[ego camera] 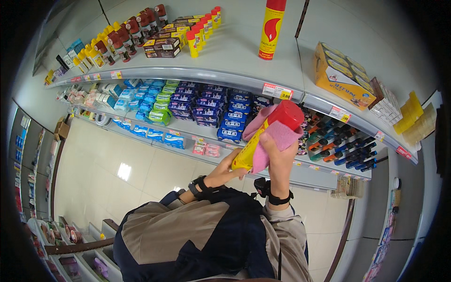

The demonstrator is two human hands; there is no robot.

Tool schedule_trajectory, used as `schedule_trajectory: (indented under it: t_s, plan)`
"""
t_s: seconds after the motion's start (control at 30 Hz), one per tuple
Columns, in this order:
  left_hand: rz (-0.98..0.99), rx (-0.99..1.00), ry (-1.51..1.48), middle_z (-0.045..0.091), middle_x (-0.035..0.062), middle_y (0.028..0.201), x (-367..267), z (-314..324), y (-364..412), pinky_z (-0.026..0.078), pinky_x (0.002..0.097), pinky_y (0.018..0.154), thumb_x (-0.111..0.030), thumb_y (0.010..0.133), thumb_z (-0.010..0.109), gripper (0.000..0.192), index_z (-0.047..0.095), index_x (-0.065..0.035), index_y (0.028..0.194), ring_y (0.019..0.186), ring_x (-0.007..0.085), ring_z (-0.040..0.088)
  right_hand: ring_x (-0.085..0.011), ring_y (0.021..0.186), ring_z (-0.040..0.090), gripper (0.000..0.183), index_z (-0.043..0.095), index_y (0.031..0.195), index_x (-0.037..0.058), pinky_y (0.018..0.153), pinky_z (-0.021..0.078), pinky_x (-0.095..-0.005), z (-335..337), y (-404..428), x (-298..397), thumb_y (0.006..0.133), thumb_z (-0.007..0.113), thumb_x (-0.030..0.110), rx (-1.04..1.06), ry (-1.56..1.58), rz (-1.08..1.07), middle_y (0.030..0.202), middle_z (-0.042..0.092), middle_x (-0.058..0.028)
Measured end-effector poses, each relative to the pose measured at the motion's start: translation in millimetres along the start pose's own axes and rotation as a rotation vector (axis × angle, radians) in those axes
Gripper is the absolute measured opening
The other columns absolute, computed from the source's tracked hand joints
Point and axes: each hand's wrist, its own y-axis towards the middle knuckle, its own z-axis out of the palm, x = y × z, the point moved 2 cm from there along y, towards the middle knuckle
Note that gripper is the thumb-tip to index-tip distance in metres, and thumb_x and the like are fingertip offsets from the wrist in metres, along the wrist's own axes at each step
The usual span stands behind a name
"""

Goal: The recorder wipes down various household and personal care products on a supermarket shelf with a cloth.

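Observation:
My left hand (227, 168) grips the lower end of a yellow butane gas can (248, 151) with a red cap. The can leans, its cap pointing up and to the right. In my right hand (280, 155) is a pink cloth (285, 135), pressed around the can's upper side; one flap of it shows behind the can. The fingers behind the cloth are hidden. A second butane can (272, 31) of the same red and yellow stands upright on the top shelf (229, 49), beyond my hands.
Small yellow lighter-gas cans (192, 44), boxes (162, 47) and dark red bottles (118, 46) occupy the shelf's left. An orange carton (340, 75) of round tins sits right. Blue packs (234, 121) and spray cans (338, 148) fill the lower shelf. The shelf edge (211, 74) carries price tags.

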Motion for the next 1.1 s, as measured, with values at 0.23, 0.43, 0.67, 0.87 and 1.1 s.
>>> schedule_trajectory:
  t_s: [0.23, 0.43, 0.67, 0.87, 1.1]
  plan:
    - [-0.152, 0.075, -0.398, 0.057, 0.0009, 0.094, 11.8, -1.7, 1.8, 0.045, 0.0249, 0.067, -0.032, 0.095, 0.056, 0.05, 0.04, -0.0038, 0.134, 0.074, 0.0069, 0.052, -0.0158, 0.094, 0.061, 0.045, 0.055, 0.113, 0.0, 0.082, 0.0506, -0.0307, -3.7, -15.5, -43.3, 0.076, 0.077, 0.012, 0.181, 0.007, 0.254, 0.103, 0.063, -0.0086]
    - [0.078, -0.022, 0.391, 0.057, 0.0095, 0.111, -5.1, -2.5, 7.2, 0.046, 0.0299, 0.085, -0.019, 0.086, 0.07, 0.058, 0.04, 0.0012, 0.132, 0.1, 0.0158, 0.057, -0.0164, 0.089, 0.061, 0.059, 0.046, 0.123, 0.0003, 0.079, 0.0511, -0.0305, -16.3, 10.8, 0.4, 0.075, 0.078, 0.012, -0.008, -0.04, -0.013, 0.106, 0.059, -0.0093]
    - [0.178, -0.102, 0.519, 0.061, 0.0119, 0.105, 7.6, -6.5, 2.0, 0.047, 0.0325, 0.082, -0.02, 0.083, 0.072, 0.058, 0.044, 0.0021, 0.128, 0.094, 0.0208, 0.06, -0.0176, 0.08, 0.064, 0.054, 0.046, 0.124, 0.0005, 0.075, 0.0521, -0.031, -14.6, 13.2, -4.9, 0.078, 0.073, 0.006, -0.103, 0.185, -0.076, 0.098, 0.063, -0.0074]
    - [-0.214, -0.068, -0.193, 0.058, 0.0056, 0.08, 22.2, -14.0, -0.6, 0.037, 0.0237, 0.048, -0.037, 0.097, 0.05, 0.042, 0.048, -0.0005, 0.119, 0.055, 0.0114, 0.05, -0.0158, 0.094, 0.061, 0.048, 0.051, 0.117, 0.0017, 0.082, 0.051, -0.0309, 3.6, -12.5, -57.0, 0.076, 0.076, 0.007, 0.201, 0.013, 0.183, 0.105, 0.06, -0.0077]
    - [-0.305, 0.385, -0.531, 0.051, 0.0059, 0.069, 40.5, -10.7, -8.9, 0.031, 0.024, 0.039, -0.077, 0.086, 0.028, 0.083, 0.047, -0.0011, 0.116, 0.04, 0.0102, 0.033, -0.0168, 0.097, 0.059, 0.075, 0.036, 0.138, 0.0046, 0.083, 0.0506, -0.0319, -20.7, 35.6, -15.4, 0.075, 0.076, 0.008, 0.143, 0.387, 0.082, 0.112, 0.058, -0.0083]
